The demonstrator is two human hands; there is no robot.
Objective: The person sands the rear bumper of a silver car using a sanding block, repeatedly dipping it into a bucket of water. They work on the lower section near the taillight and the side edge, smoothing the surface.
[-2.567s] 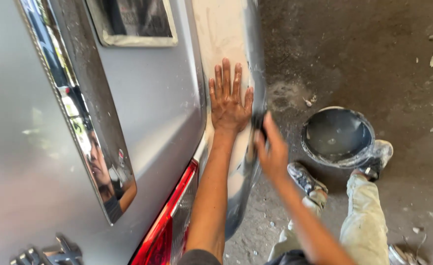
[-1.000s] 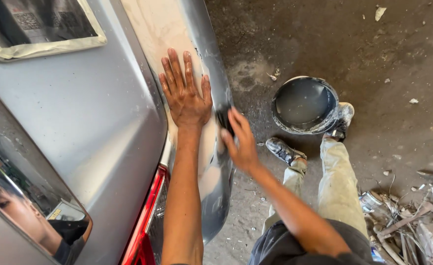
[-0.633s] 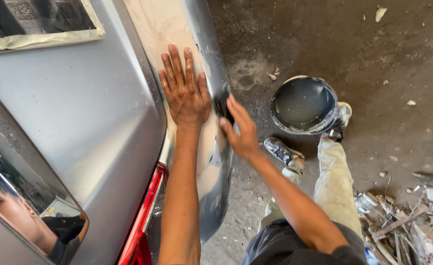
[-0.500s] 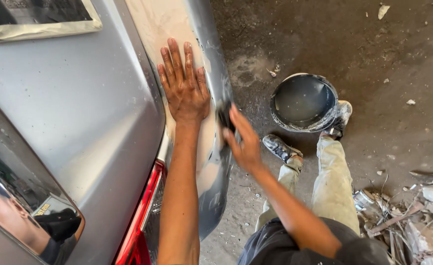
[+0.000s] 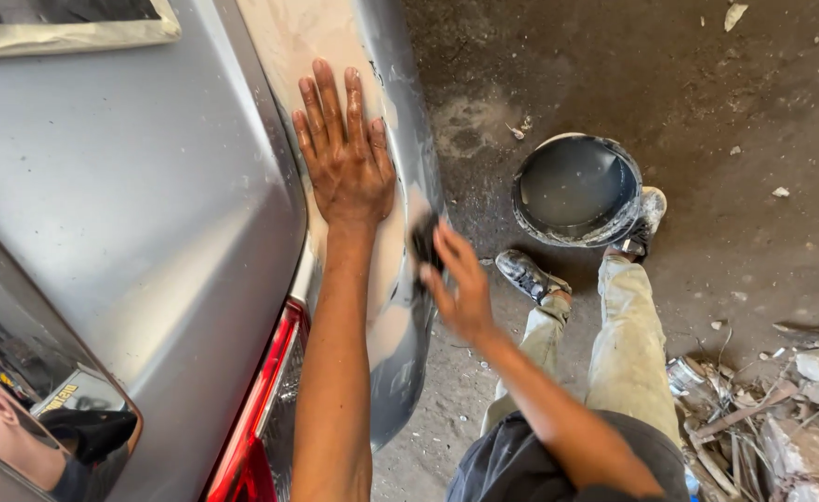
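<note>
Midway through sanding: left hand (image 5: 346, 158) flat, released, on pale filler patch (image 5: 284, 42); right hand (image 5: 460, 284) clenched around dark sanding block (image 5: 424, 244); next, steady even strokes.

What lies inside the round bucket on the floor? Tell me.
The bucket holds a dark, flat greyish liquid with a dull sheen across its inside. Its bottom is covered by that liquid, and nothing floats on it.

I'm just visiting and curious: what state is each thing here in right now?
Left hand: open, flat on the pale sanded patch.
Right hand: gripping a dark sanding block against the car panel.
Bucket: upright, open, on the floor.
Tail light: unlit.
</note>
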